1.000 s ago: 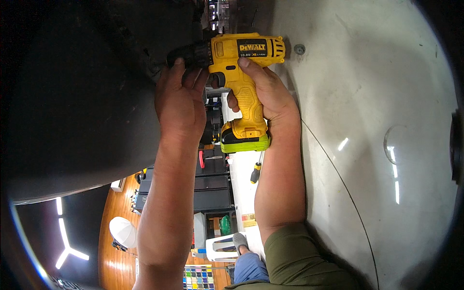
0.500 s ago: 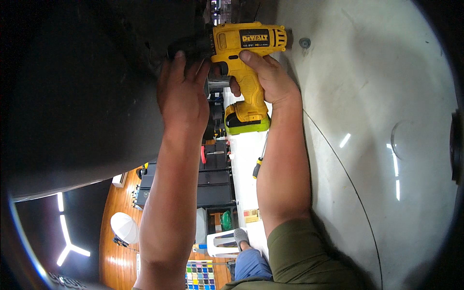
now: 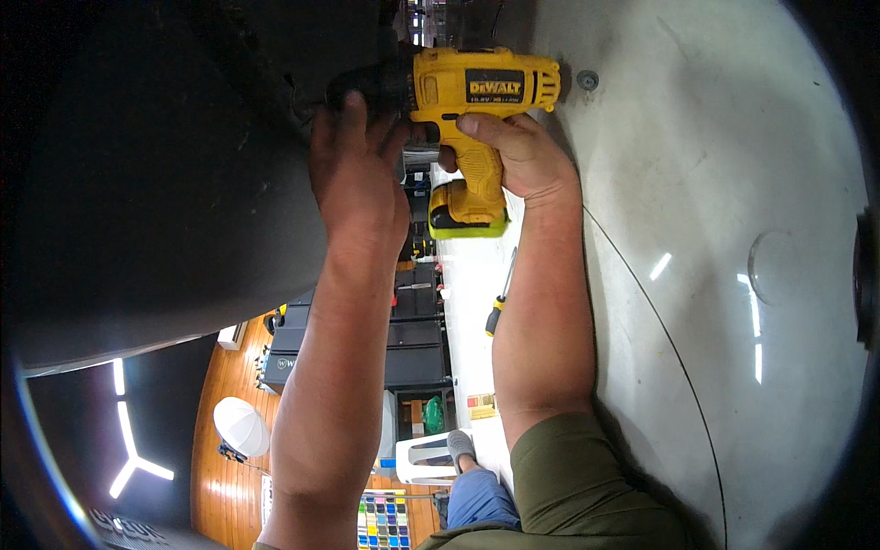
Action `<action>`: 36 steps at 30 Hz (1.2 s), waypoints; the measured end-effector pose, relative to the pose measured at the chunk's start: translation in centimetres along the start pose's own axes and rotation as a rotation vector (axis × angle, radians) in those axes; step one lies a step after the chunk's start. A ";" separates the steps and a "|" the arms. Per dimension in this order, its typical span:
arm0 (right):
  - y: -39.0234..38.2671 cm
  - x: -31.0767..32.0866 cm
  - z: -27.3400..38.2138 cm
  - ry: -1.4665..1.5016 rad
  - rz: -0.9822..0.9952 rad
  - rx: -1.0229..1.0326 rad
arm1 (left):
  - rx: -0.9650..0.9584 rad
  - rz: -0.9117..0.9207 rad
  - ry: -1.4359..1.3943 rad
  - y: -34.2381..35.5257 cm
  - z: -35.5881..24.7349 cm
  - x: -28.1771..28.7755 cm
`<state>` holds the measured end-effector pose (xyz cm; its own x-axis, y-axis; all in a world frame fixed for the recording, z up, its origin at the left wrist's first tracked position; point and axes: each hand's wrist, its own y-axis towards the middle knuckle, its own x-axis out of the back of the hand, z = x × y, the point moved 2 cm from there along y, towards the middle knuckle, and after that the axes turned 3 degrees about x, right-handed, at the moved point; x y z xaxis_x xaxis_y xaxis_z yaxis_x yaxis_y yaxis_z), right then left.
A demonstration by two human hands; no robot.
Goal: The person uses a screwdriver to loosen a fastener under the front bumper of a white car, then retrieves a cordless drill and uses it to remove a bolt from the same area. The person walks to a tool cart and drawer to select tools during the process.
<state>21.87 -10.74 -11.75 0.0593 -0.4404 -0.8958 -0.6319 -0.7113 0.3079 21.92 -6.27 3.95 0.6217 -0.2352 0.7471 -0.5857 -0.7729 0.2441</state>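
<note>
White bench (image 3: 472,302), screwdriver (image 3: 500,298) on it.

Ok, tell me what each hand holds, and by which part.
Right hand grips the drill by its handle. Left hand rests at the drill's dark front end; its grip is hidden.

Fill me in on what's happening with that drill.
A person grips a yellow cordless drill by its handle in the right hand, its nose pointed at a dark panel. The left hand is up at the drill's chuck end against that panel. A screwdriver lies on a white surface behind.
</note>
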 end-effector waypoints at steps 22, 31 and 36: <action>-0.3 -1.1 1.7 -0.049 -0.130 -0.128 | 0.118 0.003 -0.140 0.2 0.1 -1.0; 0.4 -0.7 1.4 -0.018 -0.088 -0.038 | 0.111 -0.016 -0.177 0.4 0.0 -0.6; 0.4 -0.9 1.1 0.014 -0.089 -0.031 | 0.085 -0.021 -0.180 0.3 0.5 0.3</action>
<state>20.67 -10.02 -11.18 0.1249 -0.3818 -0.9158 -0.5992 -0.7647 0.2371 22.13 -6.88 3.93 0.7205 -0.3146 0.6180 -0.5306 -0.8238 0.1993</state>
